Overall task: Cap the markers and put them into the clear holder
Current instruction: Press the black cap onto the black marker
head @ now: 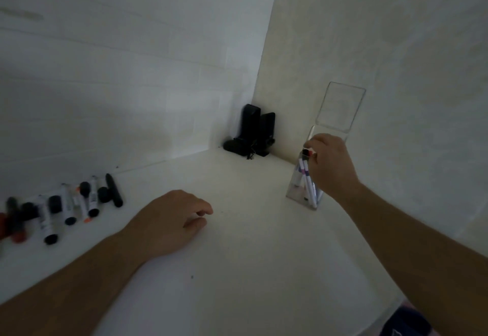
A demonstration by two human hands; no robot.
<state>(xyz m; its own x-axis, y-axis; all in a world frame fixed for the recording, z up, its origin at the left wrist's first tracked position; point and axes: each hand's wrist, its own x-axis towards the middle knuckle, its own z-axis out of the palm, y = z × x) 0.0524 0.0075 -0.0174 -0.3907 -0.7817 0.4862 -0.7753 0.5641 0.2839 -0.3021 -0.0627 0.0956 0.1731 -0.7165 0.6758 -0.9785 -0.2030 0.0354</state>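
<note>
Right hand (pixel 333 164): closed on slim white capped marker (pixel 305 162) inside clear plastic holder (pixel 295 191), right of frame.
Left hand (pixel 174 220): loosely curled, empty.
Handling: light, rigid, likely slippery; grip mid-barrel.

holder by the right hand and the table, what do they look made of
Holder: looks like clear acrylic or glass, glossy; the wall and the markers inside show through it. Which of the two is unclear. Table: smooth matte off-white, likely laminate or painted board; no visible grain.

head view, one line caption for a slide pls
Right hand lowers a marker into the clear holder; more markers wait.
</note>
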